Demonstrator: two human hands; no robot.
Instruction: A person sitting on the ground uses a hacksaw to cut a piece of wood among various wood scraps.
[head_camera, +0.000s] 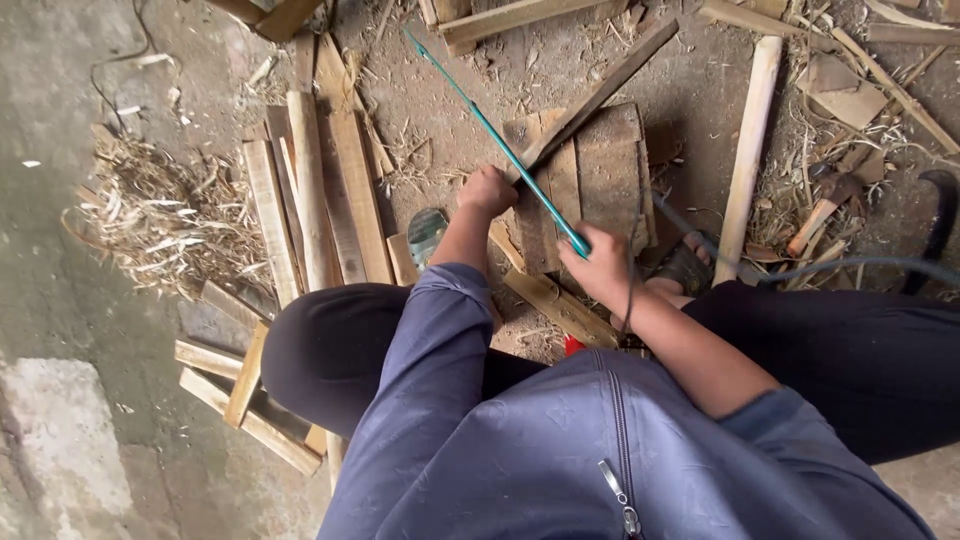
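Sawing goes best when the right hand, gripping the teal saw, strokes evenly while the left hand, apparently fisted around the wood strip, pins it on the chopping block.

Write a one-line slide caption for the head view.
Seated person's right hand grips a teal saw while the left hand steadies a strip on a wooden block.
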